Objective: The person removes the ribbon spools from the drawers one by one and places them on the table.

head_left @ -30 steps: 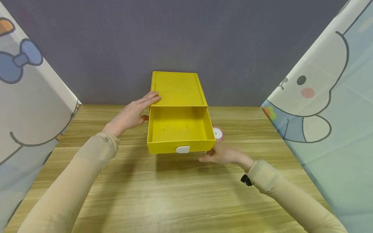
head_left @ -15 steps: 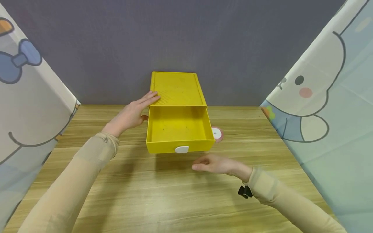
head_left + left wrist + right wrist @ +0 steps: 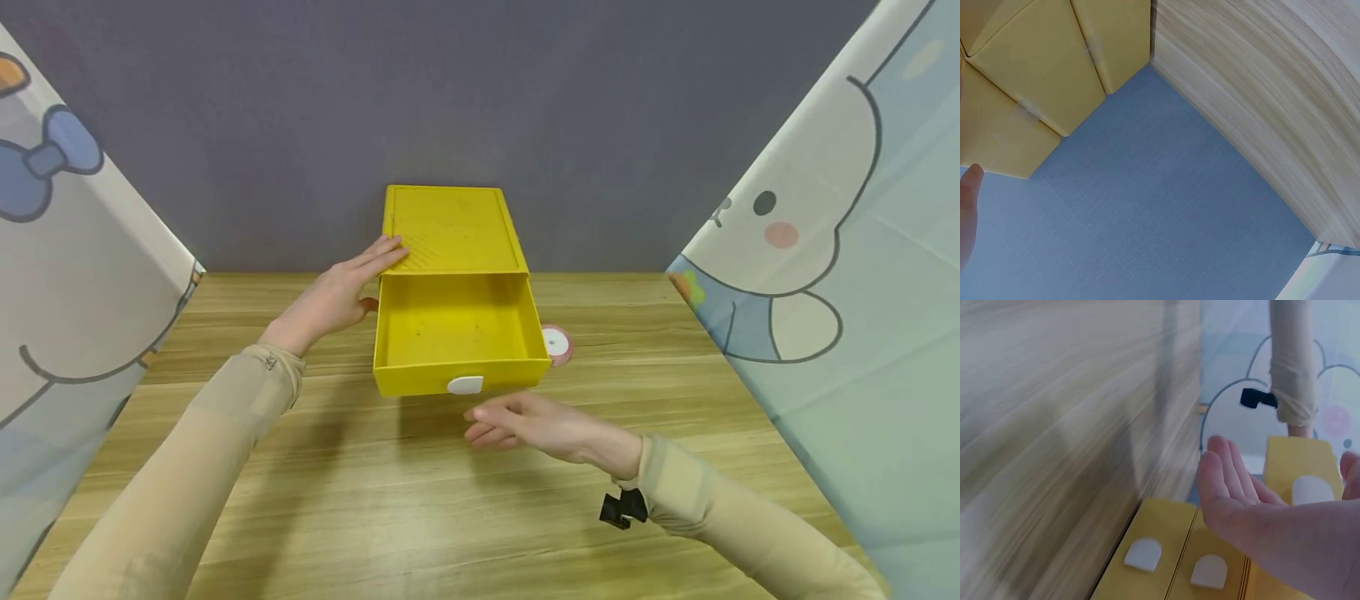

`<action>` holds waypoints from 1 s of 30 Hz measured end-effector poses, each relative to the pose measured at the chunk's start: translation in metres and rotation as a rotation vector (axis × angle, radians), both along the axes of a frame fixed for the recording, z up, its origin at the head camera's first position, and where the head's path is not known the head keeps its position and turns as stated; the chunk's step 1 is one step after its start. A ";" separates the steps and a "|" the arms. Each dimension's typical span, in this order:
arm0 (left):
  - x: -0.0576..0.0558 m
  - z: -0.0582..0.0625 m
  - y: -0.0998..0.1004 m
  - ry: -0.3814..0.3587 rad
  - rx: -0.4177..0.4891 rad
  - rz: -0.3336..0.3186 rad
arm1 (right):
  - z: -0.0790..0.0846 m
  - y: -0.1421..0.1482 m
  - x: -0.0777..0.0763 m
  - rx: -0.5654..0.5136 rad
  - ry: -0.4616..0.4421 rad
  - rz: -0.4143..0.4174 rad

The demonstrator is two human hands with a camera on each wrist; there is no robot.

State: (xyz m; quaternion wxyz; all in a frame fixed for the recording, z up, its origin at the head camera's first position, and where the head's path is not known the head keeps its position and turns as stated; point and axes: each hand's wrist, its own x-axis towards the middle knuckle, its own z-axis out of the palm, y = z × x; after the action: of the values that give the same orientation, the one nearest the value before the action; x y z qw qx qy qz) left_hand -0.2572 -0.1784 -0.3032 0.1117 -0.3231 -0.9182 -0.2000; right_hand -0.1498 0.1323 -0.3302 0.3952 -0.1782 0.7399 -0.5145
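A yellow drawer cabinet [image 3: 453, 225] stands at the back of the wooden table, its top drawer [image 3: 412, 380] pulled far out and bare inside. My left hand [image 3: 330, 292] rests on the cabinet's top left edge, fingers straight on the lid, thumb down the side. One of its fingertips [image 3: 969, 187] shows in the left wrist view. Just in front of the drawer and its white handle [image 3: 466, 385], my right hand [image 3: 543, 429] hovers with loosely extended fingers and holds nothing. In the right wrist view, its palm is turned up towards the drawers.
A round pink-and-white spool [image 3: 557, 344] lies on the table [image 3: 420, 533] at the cabinet's right, partly hidden by the drawer. Two lower drawers have white handles [image 3: 1144, 554]. A grey wall [image 3: 600, 133] stands close behind; printed cloths flank both sides.
My right hand has moved from the drawer's front right corner, near the spool, leftward and towards me, its fingers opening out. The left hand and the drawer stay as they were.
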 end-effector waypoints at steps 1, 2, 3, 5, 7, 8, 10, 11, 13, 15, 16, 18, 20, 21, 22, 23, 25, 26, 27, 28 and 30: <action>0.000 0.000 0.000 0.001 0.001 0.000 | 0.001 -0.002 0.000 -0.023 -0.017 -0.008; 0.000 0.000 0.000 0.001 0.003 0.000 | 0.002 -0.005 0.000 -0.042 -0.039 -0.022; 0.000 0.000 0.000 0.001 0.003 0.000 | 0.003 -0.007 0.001 -0.059 -0.064 -0.042; -0.001 -0.001 -0.001 0.002 0.002 -0.003 | 0.005 -0.012 0.001 -0.088 -0.105 -0.071; -0.001 -0.002 -0.001 0.001 0.001 -0.008 | 0.006 -0.016 0.001 -0.115 -0.141 -0.094; -0.002 -0.002 -0.001 0.001 0.001 -0.011 | 0.007 -0.017 0.002 -0.126 -0.160 -0.109; -0.002 -0.003 -0.001 0.006 0.002 -0.016 | 0.007 -0.020 0.002 -0.147 -0.182 -0.124; -0.002 -0.003 -0.001 0.009 0.003 -0.017 | 0.008 -0.021 0.002 -0.157 -0.186 -0.126; -0.001 -0.003 0.000 0.014 0.004 -0.014 | 0.008 -0.022 0.003 -0.168 -0.199 -0.134; 0.000 -0.003 0.000 0.018 0.005 -0.012 | 0.007 -0.023 0.002 -0.174 -0.211 -0.145; 0.000 -0.003 0.000 0.018 0.006 -0.013 | 0.007 -0.023 0.002 -0.175 -0.218 -0.151; 0.000 -0.003 0.000 0.017 0.010 -0.012 | 0.006 -0.024 0.001 -0.178 -0.237 -0.166; -0.001 -0.003 0.000 0.018 0.015 -0.014 | 0.005 -0.025 0.000 -0.180 -0.254 -0.181; -0.001 -0.003 0.000 0.017 0.016 -0.014 | 0.005 -0.026 0.000 -0.184 -0.261 -0.188; -0.001 -0.003 0.000 0.016 0.016 -0.014 | 0.005 -0.026 -0.001 -0.188 -0.268 -0.193; -0.001 -0.003 0.000 0.013 0.015 -0.012 | 0.005 -0.027 -0.002 -0.190 -0.272 -0.198; -0.001 -0.003 0.000 0.010 0.010 -0.013 | 0.005 -0.027 -0.004 -0.190 -0.277 -0.205; -0.001 -0.003 -0.001 0.008 0.006 -0.013 | 0.005 -0.028 -0.004 -0.190 -0.279 -0.209; -0.002 -0.003 -0.001 0.004 0.003 -0.014 | 0.005 -0.028 -0.005 -0.191 -0.278 -0.212; -0.002 -0.003 0.000 0.003 0.001 -0.016 | 0.005 -0.028 -0.006 -0.189 -0.276 -0.214; -0.003 -0.003 -0.001 0.004 -0.002 -0.019 | 0.006 -0.029 -0.007 -0.190 -0.273 -0.216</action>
State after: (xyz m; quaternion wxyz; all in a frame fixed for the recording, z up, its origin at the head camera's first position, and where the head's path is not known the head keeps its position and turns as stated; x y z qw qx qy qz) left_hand -0.2601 -0.1789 -0.3059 0.1111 -0.3325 -0.9151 -0.1994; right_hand -0.1571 0.1036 -0.3241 0.4157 -0.0628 0.6425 -0.6407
